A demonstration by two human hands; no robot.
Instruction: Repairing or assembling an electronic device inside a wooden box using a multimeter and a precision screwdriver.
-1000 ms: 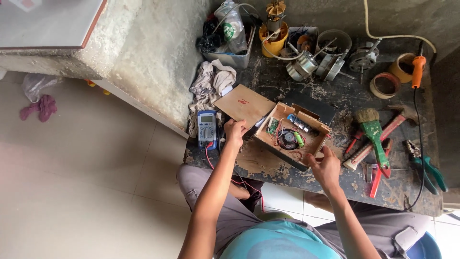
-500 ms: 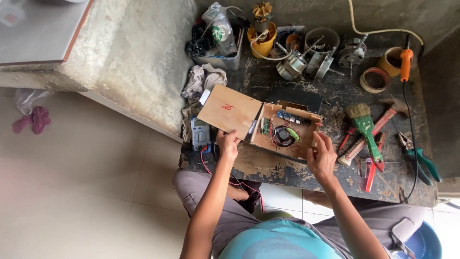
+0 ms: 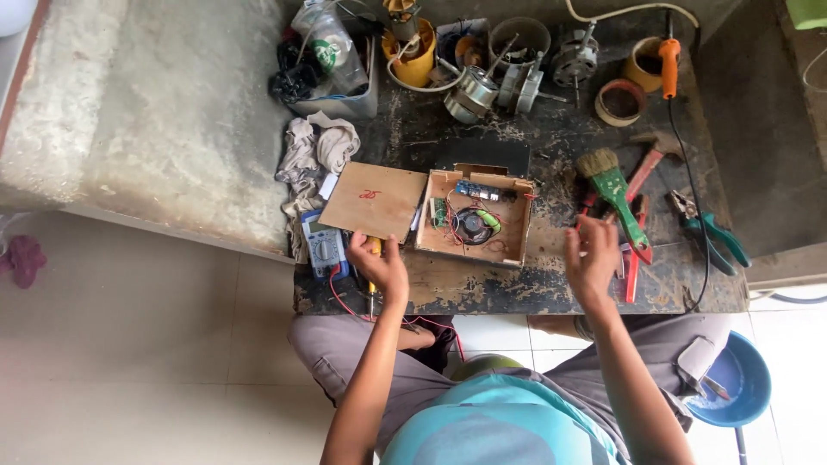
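On the dark workbench (image 3: pixel 517 284), the left hand (image 3: pixel 376 265) was closed around a yellow-handled screwdriver (image 3: pixel 374 258), its long axis running toward the person, just below the cardboard lid (image 3: pixel 376 201). The open wooden box (image 3: pixel 475 217) of wiring lay to that hand's right, nearer it than the right hand (image 3: pixel 591 258), which hovered open and empty beside the green-handled brush (image 3: pixel 616 189) and red pliers (image 3: pixel 633 250).

Just left of your open wooden box (image 3: pixel 474 217), its flat brown lid (image 3: pixel 376 201) with a red mark, lower left your multimeter's grey screen (image 3: pixel 320 228), far upper left a clear green-labelled bag (image 3: pixel 328 47)
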